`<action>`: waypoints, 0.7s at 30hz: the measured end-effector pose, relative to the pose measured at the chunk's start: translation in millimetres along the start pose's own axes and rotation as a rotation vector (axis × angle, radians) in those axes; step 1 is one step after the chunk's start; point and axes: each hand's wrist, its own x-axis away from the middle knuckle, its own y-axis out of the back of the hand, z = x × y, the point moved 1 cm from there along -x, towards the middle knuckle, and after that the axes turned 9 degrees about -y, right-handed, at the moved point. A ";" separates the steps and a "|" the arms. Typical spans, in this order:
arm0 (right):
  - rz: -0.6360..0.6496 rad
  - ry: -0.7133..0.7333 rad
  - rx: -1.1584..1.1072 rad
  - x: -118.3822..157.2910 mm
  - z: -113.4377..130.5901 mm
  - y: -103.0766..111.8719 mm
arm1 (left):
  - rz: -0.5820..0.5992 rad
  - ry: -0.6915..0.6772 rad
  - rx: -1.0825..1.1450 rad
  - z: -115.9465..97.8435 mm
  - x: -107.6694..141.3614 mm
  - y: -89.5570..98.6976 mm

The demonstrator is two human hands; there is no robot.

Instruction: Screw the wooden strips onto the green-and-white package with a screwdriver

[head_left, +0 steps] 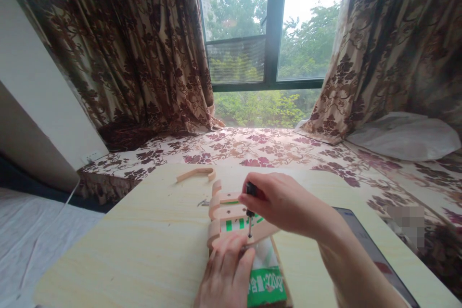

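My right hand (274, 199) is closed around the black handle of a screwdriver (250, 221), which points down with its metal shaft on the nearest bent wooden piece (213, 232). My left hand (226, 269) holds that same piece down from the near side, fingers over it and thumb beside the screwdriver tip. Two similar wooden pieces with curled ends lie behind it, a middle one (216, 211) and a far one (231, 196), with dark screw spots. All of them rest across a green and white printed pack (269, 279).
A loose hooked wooden strip (197, 172) and a few small screws (204, 203) lie on the pale wooden table (126, 245). A dark-screened tablet (364, 240) sits by my right forearm. Beyond are a floral-covered ledge (252, 142), patterned curtains (155, 48) and a window.
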 end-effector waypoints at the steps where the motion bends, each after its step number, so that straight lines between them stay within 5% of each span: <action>1: -0.021 -0.023 0.019 -1.8 -1.7 -2.4 | -0.078 0.049 -0.023 -2.5 -0.4 -4.9; 3: -0.041 -0.044 0.037 -4.0 -3.2 -6.6 | -0.243 0.147 -0.034 -7.7 -1.4 -14.2; 8: -0.012 -0.013 -0.013 -3.0 1.5 -10.4 | -0.332 0.165 -0.102 -11.4 -4.0 -14.0; 10: 0.000 -0.019 -0.023 -1.8 3.1 -9.2 | -0.261 0.078 -0.158 -9.9 -3.0 -7.9; 11: 0.005 -0.018 -0.021 -1.1 3.6 -8.1 | -0.084 -0.047 -0.162 -10.4 -2.4 -7.7; 12: 0.011 -0.011 -0.016 -0.2 4.1 -6.9 | -0.050 -0.074 -0.179 -10.9 -1.4 -7.9; 16: 0.028 0.042 0.002 3.0 5.3 -2.9 | -0.317 0.209 -0.198 -16.2 2.7 -18.9; 21: -0.023 -0.019 0.068 -0.1 0.9 -7.0 | -0.111 0.131 -0.150 -17.6 7.0 -23.9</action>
